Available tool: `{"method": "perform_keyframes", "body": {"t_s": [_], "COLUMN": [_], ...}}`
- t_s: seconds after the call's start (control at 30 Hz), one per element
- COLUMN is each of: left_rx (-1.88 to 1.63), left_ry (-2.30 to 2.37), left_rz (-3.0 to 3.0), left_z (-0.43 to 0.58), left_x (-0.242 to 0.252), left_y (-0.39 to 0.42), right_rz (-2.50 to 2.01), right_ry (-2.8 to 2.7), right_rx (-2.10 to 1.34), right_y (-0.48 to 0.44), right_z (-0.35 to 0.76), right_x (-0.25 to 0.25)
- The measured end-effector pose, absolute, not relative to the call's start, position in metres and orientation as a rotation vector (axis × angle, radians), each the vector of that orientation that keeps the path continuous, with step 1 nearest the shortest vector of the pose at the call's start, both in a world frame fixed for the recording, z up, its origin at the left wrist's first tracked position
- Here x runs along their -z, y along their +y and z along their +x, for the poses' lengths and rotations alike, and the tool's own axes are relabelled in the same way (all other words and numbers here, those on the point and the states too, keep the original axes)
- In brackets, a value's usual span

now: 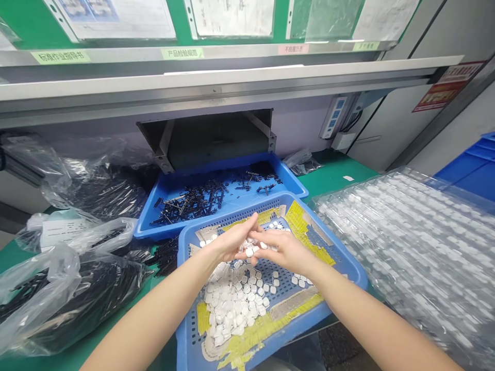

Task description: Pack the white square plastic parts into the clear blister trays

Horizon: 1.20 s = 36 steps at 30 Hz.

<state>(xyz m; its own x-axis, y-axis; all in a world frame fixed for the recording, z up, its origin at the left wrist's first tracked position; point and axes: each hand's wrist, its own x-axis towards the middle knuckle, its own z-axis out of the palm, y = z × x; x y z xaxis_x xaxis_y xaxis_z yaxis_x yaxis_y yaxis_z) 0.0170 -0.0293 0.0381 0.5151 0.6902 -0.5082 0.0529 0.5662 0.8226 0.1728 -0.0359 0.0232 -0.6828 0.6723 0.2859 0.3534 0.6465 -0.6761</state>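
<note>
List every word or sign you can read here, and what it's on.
"标准作业指导书": leftmost green label on the rail.
"产品检验规范": second green label.
"不良履历表", as best I can read: pink label.
Too blurred or small: rightmost green label, red sign, posted sheets, paper slip at left.
</note>
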Motion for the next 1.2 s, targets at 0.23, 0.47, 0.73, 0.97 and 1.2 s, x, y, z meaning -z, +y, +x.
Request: {"method": "perform_keyframes", "body": {"t_s": [0.23,0.47,0.73,0.97,1.2], "left_rx": [-0.309,-0.298,-0.302,-0.314,-0.314], "left_ry": [0.871,0.788,0.768,0.735,0.736], "left_rz": [0.91,0.857,0.859,0.902,0.901], "left_z": [0.019,0.017,0.015,0.014,0.018], "left_x": [-0.038,-0.04,-0.034,-0.027,-0.038], "left_y": [-0.028,-0.025,-0.022,-0.02,-0.023], "right_rz": [-0.834,-1.025,-1.102,-1.015,-1.04], "right_ry": [-2.513,-2.524,-2.431,-2.313,-1.905], "right_rx": [-0.551,-0.459,-0.578,-0.905,-1.457], "right_y": [-0.041,-0.044,-0.044,-0.042,-0.038], "right_z": [0.172,0.167,0.168,0.17,0.169], "right_x": [-0.03,-0.033,-0.03,-0.034,-0.035]}}
